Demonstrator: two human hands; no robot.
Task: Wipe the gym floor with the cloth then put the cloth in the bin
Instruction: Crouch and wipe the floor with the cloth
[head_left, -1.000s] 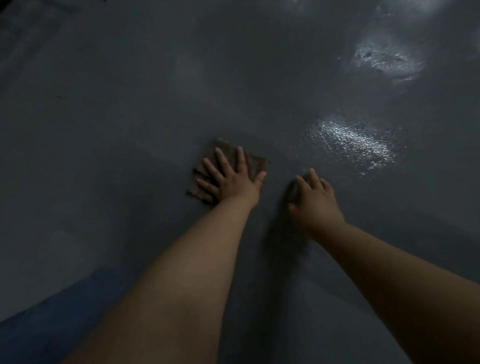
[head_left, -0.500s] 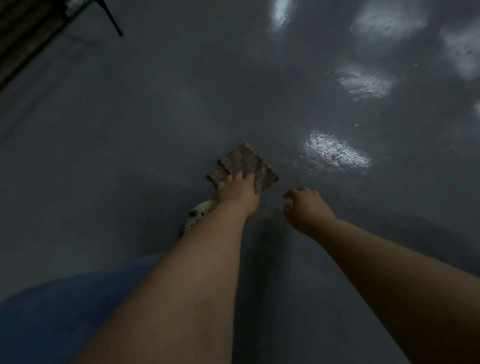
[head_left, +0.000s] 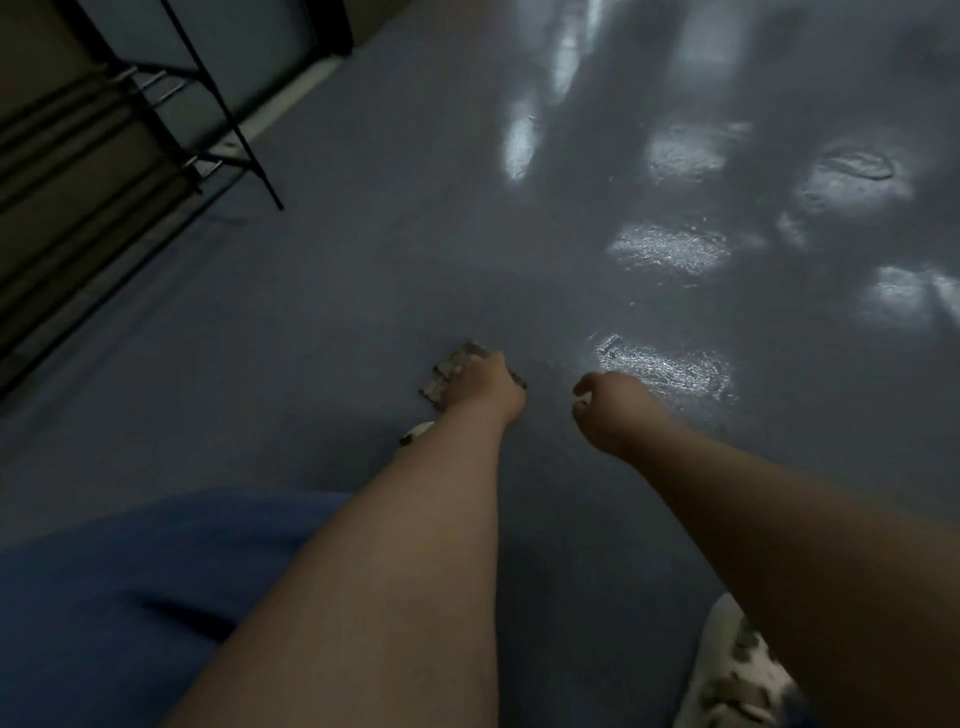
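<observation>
A brown, mottled cloth (head_left: 448, 375) lies bunched on the dark grey gym floor (head_left: 322, 322) in the middle of the head view. My left hand (head_left: 485, 387) is on top of it with the fingers curled down into the fabric, covering most of it. My right hand (head_left: 605, 410) hovers to the right of the cloth, apart from it, its fingers loosely curled around nothing. No bin is in view.
A black metal frame (head_left: 228, 119) stands at the top left beside a dark slatted surface. Shiny patches (head_left: 670, 249) reflect light across the right of the floor. A white patterned slipper (head_left: 737, 675) is at the bottom right, another (head_left: 415, 434) below my left wrist. Blue clothing (head_left: 156, 597) fills the bottom left.
My left hand went from pressing flat on the cloth to curling over it and bunching it. My right hand lifted off the floor and curled. The view rose and tilted forward.
</observation>
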